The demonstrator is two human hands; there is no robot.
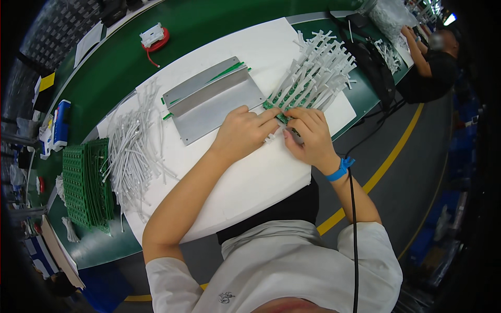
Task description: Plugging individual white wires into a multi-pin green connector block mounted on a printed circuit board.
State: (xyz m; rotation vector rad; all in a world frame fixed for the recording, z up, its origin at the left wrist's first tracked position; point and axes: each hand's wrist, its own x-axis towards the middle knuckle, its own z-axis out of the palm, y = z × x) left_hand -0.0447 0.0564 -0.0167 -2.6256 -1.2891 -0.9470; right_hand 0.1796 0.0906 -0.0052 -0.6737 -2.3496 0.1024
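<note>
My left hand point(243, 133) and my right hand point(311, 136) meet at the near corner of a green circuit board point(282, 118). The left index finger reaches onto the board, and its fingers close around that end. My right hand's fingers and thumb curl together at the same corner, beside a small white connector end point(270, 137); what lies inside its pinch is mostly hidden. A dense bunch of white cables with plugs point(319, 70) fans out over the boards beyond the hands. Left of them sits an angled grey metal plate point(211, 99) with green strips point(225, 72) along its back.
A heap of loose white cables point(133, 161) lies on the white sheet point(237, 195), with stacked green circuit panels point(86, 182) at its left. A red tape roll point(163, 38) sits at the back. A black bag point(373, 73) and a co-worker point(438, 65) are at right.
</note>
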